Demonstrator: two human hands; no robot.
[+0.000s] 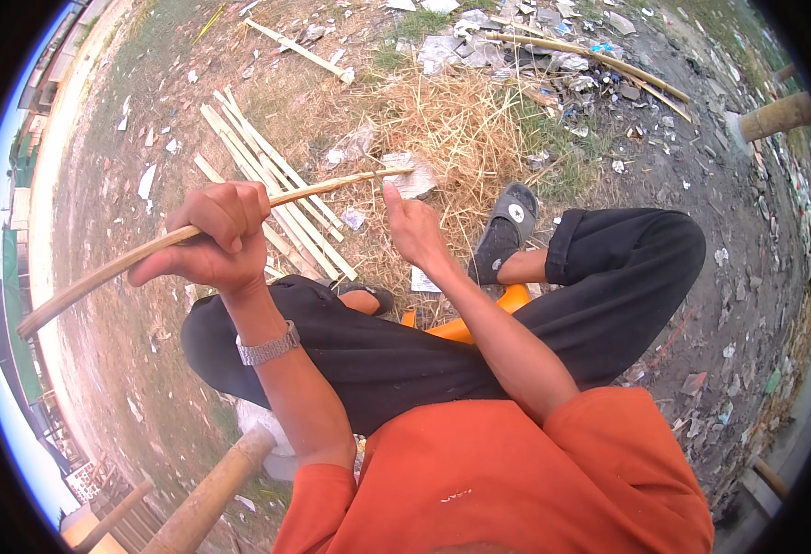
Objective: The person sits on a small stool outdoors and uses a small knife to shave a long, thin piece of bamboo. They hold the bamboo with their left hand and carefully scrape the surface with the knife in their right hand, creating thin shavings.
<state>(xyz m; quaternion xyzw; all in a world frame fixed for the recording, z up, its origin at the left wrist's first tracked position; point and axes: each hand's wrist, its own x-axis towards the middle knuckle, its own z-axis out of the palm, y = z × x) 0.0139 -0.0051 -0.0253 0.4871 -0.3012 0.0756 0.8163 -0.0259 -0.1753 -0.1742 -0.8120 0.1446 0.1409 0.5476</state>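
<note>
My left hand (216, 231) is closed around a long bamboo strip (128, 270), its thumb lying along it. The strip slants from the lower left up to a tip beyond my right hand. My right hand (415, 226) is curled shut just below that far part, thumb pointing up. A small dark piece (377, 175) crosses the strip above this thumb; whether my right hand holds it, I cannot make out. Several pale split bamboo strips (281, 185) lie on the ground ahead, to the left. A heap of straw-like shavings (461, 129) lies past my right hand.
My bent legs in black trousers (609, 277) frame the work, a grey slipper (509, 226) on the right foot. Something orange (456, 330) shows between them. Bamboo poles (211, 494) (780, 117) stand at lower left and upper right. Litter (553, 60) and a longer stick (599, 60) lie farther off.
</note>
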